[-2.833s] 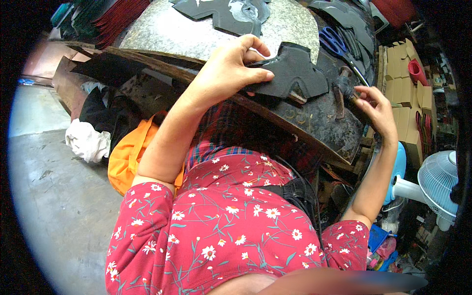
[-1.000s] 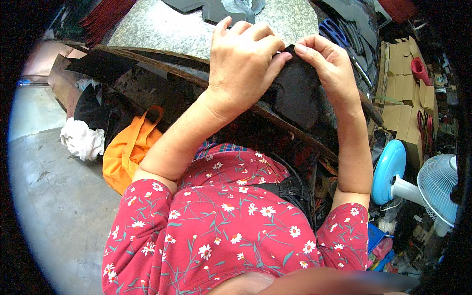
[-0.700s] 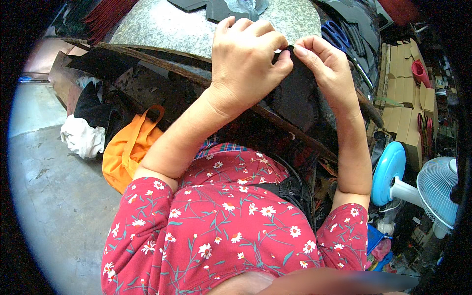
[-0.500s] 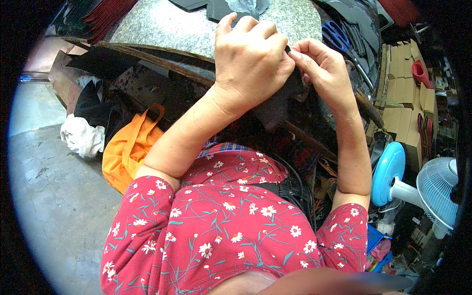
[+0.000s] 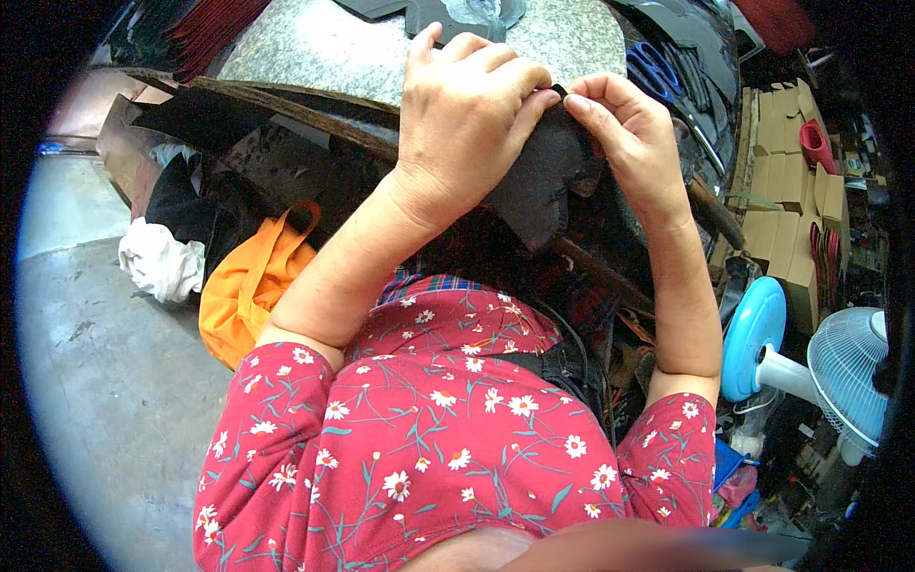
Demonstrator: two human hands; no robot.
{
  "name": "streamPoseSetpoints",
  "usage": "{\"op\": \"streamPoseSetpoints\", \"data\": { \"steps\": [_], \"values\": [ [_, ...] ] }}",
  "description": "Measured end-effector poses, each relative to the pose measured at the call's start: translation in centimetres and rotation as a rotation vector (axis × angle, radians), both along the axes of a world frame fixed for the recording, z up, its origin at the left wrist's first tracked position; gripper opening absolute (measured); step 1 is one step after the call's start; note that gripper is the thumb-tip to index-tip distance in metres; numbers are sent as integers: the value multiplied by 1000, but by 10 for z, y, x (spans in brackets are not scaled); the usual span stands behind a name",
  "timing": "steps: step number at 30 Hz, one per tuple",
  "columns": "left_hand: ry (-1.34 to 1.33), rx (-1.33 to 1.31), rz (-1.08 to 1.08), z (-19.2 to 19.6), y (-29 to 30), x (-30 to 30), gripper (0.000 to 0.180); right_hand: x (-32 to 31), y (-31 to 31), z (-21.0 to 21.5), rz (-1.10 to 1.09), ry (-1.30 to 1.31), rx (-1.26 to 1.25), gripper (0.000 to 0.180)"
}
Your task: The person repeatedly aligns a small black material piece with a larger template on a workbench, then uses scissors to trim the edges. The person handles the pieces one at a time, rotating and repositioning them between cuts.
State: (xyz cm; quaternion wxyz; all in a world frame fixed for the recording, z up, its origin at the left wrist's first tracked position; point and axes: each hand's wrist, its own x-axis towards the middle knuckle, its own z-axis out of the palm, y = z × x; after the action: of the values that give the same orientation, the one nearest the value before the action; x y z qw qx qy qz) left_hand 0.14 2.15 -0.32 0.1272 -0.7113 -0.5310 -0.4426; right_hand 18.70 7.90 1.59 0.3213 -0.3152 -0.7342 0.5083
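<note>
A dark, flat piece of sheet material [image 5: 538,186], leather-like, hangs below my hands at the near edge of the speckled stone slab [image 5: 315,48]. My left hand [image 5: 467,114] is closed on its upper edge, with the thumb pressed against the curled index finger. Close beside that thumb, my right hand [image 5: 624,124] pinches the same edge between thumb and index finger. A small black bit of the edge shows between the two pinches. Whether the piece is a single layer I cannot tell.
More dark cut pieces [image 5: 419,17] lie on the slab, under a greyish translucent patch. Blue-handled scissors [image 5: 653,71] rest to its right. An orange bag [image 5: 253,286] and white cloth [image 5: 157,262] are at left. Cardboard boxes [image 5: 777,162] and a fan [image 5: 848,372] stand at right.
My left hand has shifted slightly left and its thumb now lies straighter along the edge. More of the dark piece shows beneath it. The right hand has barely moved.
</note>
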Motion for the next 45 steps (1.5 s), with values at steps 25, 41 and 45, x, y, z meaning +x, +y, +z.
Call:
{"op": "streamPoseSetpoints", "data": {
  "steps": [25, 41, 45],
  "values": [
    [112, 1, 149, 13, -13, 8, 11, -2, 0, -9, 26, -66, 128, 18],
    [63, 1, 207, 12, -12, 11, 13, -1, -7, -1, -16, -192, 347, 18],
    [98, -20, 132, 25, -18, 8, 6, -2, -11, 4, -13, -185, 462, 16]
  ]
}}
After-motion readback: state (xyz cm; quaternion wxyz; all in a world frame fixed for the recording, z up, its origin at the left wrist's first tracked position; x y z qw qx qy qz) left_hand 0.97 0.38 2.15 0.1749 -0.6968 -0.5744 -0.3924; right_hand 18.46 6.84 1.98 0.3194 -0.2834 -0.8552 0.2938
